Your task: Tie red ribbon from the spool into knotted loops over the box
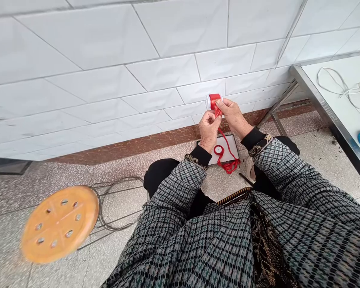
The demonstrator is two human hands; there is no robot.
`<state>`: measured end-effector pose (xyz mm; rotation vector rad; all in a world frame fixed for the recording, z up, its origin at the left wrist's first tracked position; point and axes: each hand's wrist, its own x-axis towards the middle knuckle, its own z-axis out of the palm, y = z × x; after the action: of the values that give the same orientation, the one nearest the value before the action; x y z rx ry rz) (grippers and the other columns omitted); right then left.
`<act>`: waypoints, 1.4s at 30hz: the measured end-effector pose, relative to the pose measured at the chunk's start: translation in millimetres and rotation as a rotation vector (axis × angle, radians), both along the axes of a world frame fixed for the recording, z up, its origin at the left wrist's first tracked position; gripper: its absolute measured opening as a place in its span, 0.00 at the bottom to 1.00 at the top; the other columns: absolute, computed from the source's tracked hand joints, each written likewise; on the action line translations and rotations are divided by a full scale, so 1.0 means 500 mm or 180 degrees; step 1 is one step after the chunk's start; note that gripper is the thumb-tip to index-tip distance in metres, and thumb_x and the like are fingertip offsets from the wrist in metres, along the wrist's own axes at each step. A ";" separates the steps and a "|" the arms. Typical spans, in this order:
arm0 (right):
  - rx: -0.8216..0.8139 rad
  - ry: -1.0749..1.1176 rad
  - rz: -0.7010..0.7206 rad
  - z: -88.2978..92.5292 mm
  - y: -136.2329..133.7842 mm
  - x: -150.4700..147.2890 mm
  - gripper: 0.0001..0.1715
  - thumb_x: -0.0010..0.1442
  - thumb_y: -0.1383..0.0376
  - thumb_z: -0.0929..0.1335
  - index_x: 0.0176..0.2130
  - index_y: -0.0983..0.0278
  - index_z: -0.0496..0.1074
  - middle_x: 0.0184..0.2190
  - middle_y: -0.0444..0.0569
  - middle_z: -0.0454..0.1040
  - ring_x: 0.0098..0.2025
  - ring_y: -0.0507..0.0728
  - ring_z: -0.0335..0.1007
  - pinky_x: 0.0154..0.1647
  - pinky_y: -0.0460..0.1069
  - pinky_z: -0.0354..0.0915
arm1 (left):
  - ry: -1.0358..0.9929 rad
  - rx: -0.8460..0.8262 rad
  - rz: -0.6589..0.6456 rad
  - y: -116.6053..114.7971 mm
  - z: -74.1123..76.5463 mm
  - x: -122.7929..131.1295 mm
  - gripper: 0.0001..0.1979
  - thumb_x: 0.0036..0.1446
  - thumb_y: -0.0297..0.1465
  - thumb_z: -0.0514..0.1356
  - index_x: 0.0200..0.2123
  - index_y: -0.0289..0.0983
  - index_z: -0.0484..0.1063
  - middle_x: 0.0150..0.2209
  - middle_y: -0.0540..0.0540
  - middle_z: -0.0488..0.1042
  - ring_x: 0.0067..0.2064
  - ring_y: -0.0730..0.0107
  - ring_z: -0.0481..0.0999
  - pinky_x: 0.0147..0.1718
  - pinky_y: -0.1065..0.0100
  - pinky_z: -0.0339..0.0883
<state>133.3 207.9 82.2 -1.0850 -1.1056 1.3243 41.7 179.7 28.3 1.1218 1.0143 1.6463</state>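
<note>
Holding a small spool of red ribbon (214, 101) above the white board (232, 147), right hand (234, 118) gripping it, left hand (209, 130) pinching the ribbon tail running straight down

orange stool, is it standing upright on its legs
No, the orange stool lies tipped on its side on the floor, its seat facing the camera and its wire legs pointing toward the wall.

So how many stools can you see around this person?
1. An orange round stool with holes in its seat stands on the floor at lower left, beside the person's left sleeve. Others may be hidden behind the person or outside the picture.
</note>
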 end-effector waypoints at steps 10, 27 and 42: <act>-0.0392 0.0152 -0.0193 0.002 0.003 0.004 0.22 0.61 0.48 0.75 0.31 0.61 0.70 0.26 0.41 0.70 0.33 0.51 0.69 0.36 0.46 0.66 | 0.0478 -0.0549 -0.0441 -0.007 -0.017 0.008 0.16 0.66 0.47 0.61 0.42 0.39 0.77 0.27 0.52 0.70 0.24 0.76 0.62 0.26 0.70 0.60; -0.1520 0.0636 -0.0450 -0.003 0.023 0.029 0.09 0.66 0.66 0.65 0.34 0.65 0.71 0.27 0.44 0.75 0.27 0.50 0.69 0.26 0.45 0.60 | 0.1605 -0.0117 -0.0442 -0.039 0.013 -0.020 0.16 0.67 0.40 0.58 0.40 0.36 0.83 0.22 0.53 0.67 0.26 0.72 0.62 0.31 0.69 0.59; -0.1859 0.0421 -0.0246 -0.004 0.027 0.061 0.08 0.65 0.63 0.67 0.33 0.61 0.68 0.22 0.41 0.70 0.24 0.52 0.65 0.28 0.49 0.65 | 0.1940 -0.0609 -0.0793 -0.025 -0.021 -0.023 0.14 0.62 0.35 0.60 0.37 0.33 0.83 0.28 0.49 0.78 0.32 0.69 0.72 0.36 0.69 0.65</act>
<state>164.0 221.2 80.0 -1.4158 -0.5774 1.6805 30.4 167.0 17.6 1.5878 1.3123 0.9979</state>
